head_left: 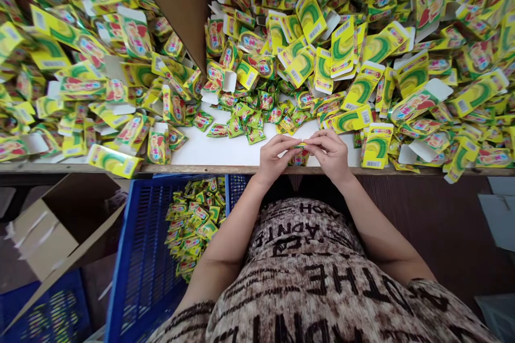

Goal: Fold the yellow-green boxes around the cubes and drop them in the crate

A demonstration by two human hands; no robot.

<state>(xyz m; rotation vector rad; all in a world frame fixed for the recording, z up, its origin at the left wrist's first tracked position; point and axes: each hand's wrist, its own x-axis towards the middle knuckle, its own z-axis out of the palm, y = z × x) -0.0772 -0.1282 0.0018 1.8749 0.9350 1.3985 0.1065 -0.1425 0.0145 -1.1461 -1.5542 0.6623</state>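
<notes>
Left hand and right hand pinch a small green-yellow cardboard box; shiny green packets lie unboxed, ten o'clock

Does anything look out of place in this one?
Yes: a yellow box on the left and a second yellow box far right jut past the front edge of the table, so they could drop.

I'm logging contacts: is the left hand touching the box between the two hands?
Touching. The head view shows the left hand with its thumb and fingers pinched at the upper end of the box.
</notes>
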